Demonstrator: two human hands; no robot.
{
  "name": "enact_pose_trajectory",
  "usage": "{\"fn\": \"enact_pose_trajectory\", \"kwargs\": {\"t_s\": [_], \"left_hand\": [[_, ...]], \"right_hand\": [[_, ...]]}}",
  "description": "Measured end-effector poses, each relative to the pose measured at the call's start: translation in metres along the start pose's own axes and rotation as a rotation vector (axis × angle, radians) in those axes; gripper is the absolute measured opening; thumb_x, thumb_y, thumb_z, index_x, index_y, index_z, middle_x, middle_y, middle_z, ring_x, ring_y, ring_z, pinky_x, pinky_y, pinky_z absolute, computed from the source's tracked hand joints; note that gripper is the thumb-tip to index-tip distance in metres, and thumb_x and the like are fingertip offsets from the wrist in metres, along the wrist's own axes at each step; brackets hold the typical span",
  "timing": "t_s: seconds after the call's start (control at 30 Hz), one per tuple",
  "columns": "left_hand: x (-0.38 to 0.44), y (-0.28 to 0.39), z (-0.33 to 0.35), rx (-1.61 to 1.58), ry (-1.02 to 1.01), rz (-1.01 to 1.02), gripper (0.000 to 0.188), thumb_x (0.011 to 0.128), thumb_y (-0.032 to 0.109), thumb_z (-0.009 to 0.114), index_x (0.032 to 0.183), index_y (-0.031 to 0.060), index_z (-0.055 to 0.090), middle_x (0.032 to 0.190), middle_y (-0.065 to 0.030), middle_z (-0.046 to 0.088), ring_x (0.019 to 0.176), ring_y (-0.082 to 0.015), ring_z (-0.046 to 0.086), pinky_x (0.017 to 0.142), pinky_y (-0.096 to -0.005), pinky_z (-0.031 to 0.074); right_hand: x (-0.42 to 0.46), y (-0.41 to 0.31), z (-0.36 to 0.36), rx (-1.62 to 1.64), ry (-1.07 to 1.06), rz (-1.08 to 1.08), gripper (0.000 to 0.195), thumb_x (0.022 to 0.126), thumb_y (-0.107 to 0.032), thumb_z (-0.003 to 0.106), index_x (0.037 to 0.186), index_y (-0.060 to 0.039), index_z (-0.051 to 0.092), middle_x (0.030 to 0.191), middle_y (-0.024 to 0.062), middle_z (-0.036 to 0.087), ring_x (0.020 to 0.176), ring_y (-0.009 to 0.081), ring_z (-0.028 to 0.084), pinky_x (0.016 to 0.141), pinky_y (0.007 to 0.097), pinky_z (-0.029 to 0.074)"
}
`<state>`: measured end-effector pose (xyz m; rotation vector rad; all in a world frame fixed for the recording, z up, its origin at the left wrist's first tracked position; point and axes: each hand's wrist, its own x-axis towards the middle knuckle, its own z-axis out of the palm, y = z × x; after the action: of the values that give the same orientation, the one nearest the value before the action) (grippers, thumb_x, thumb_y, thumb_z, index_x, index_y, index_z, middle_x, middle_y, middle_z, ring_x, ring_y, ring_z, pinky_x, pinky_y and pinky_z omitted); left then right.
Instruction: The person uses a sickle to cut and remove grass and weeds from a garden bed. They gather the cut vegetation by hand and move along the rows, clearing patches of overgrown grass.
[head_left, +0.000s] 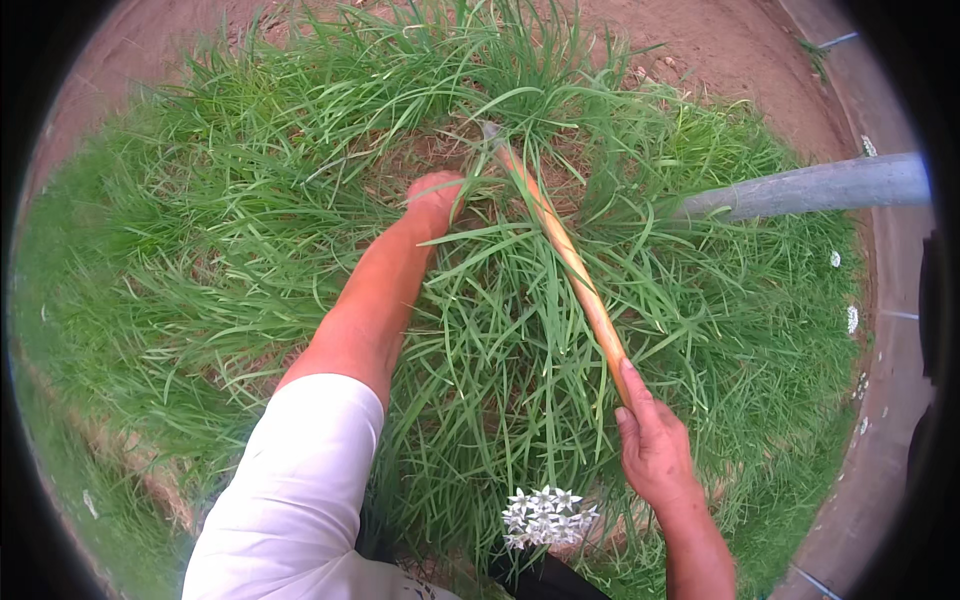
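My right hand is closed around the lower end of a long wooden handle, the thumb lying along it. The handle slants up and left to a grey metal socket; the tool's head is hidden among the leaves. My left hand reaches down beside a patch of bare soil, left of the handle. Its fingers are turned away and partly covered by leaves, so what they hold cannot be seen. Dense green garlic chives with long flat leaves surround both hands.
A grey pole rises from the plants at the right. A white chive flower head stands close to my body. Beyond the plants lies bare reddish soil, and a grey curb-like border curves along the right edge.
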<state>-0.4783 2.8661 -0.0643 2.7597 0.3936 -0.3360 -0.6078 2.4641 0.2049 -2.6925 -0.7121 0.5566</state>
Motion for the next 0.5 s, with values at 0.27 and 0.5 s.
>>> {"fn": "enact_pose_trajectory", "kwargs": {"t_s": [0.27,0.5], "left_hand": [[0.006,-0.006,0.014,-0.017,-0.059,-0.062,0.032,0.099,0.019,0.049,0.117,0.0075,0.073,0.13,-0.0167,0.07,0.121,-0.0349,0.067,0.101,-0.0456,0.055],[0.015,-0.034,0.03,-0.028,-0.029,0.018,0.031,0.098,0.016,0.052,0.118,0.0075,0.075,0.128,-0.0177,0.071,0.119,-0.0363,0.068,0.099,-0.0453,0.057]], "right_hand": [[0.057,-0.017,0.059,0.3,-0.006,0.145,0.062,0.106,-0.016,0.058,0.162,-0.0297,0.036,0.107,0.0273,0.071,0.094,0.0449,0.071,0.085,0.0452,0.056],[0.051,-0.023,0.105,0.474,-0.023,0.161,0.063,0.108,-0.021,0.055,0.164,-0.031,0.03,0.099,0.024,0.072,0.079,0.0319,0.069,0.079,0.0392,0.055]]}}
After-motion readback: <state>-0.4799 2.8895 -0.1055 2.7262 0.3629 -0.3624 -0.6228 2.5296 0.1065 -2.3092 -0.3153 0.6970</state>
